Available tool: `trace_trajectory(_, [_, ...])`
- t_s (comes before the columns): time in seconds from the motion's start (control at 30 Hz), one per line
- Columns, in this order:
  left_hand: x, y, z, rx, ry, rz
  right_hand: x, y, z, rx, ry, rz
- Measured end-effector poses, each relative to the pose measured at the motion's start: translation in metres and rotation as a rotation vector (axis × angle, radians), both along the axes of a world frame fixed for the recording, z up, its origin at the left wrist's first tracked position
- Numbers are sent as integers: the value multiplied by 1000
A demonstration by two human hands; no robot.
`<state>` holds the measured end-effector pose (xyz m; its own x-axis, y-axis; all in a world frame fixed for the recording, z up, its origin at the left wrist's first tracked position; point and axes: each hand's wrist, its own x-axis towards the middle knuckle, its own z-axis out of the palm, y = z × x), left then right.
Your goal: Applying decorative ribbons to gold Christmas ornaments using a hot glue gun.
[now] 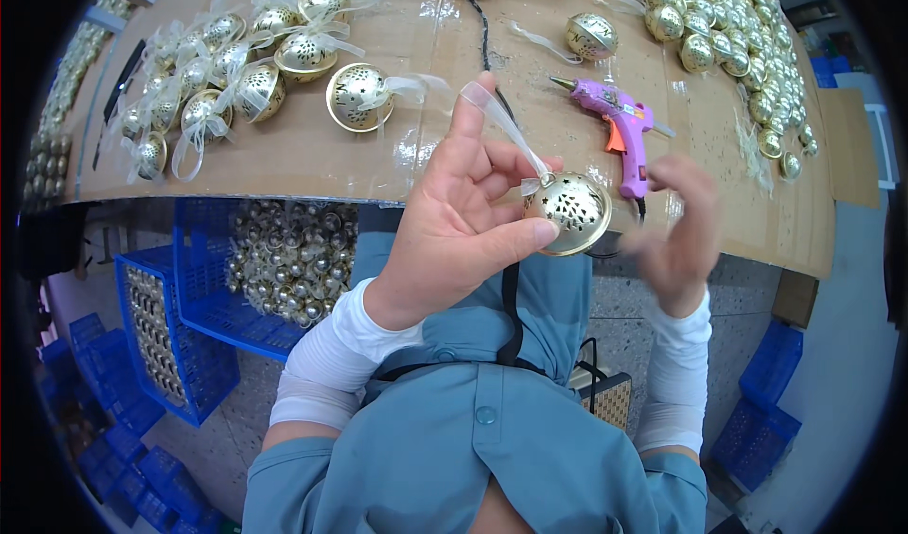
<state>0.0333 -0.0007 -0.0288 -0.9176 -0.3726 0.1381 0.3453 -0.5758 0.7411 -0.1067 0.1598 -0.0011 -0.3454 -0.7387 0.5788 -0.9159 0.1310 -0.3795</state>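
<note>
My left hand [445,222] grips a gold jingle bell ornament [577,214] between thumb and fingers, over the table's front edge. Star and slot cut-outs show on the bell. A sheer white ribbon [506,122] rises from its top and loops over my raised index finger. To the right of the bell, my right hand [683,236] is smeared by motion, so its fingers cannot be read. Just beyond it a purple glue gun [615,108] with an orange trigger lies on the table, its nozzle toward the far left.
Ribboned bells [257,91] cluster on the cardboard-covered table [407,170] at the left, and a heap of bells [719,37] covers the far right. A dark cord [484,33] crosses the middle. Blue crates [203,288] of bells stand below the left edge.
</note>
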Motion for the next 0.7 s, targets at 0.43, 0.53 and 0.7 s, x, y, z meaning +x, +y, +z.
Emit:
trace_trajectory(0.43, [3, -11, 8, -34, -39, -43, -54, 3, -23, 469, -645, -439])
trace_trajectory(0.53, [8, -19, 8, -62, -58, -113, -42, 24, -13, 3, -1353, -210])
trace_trajectory(0.7, [7, -24, 5, -93, -37, -148, -11, 34, 4, -174, -1428, 60])
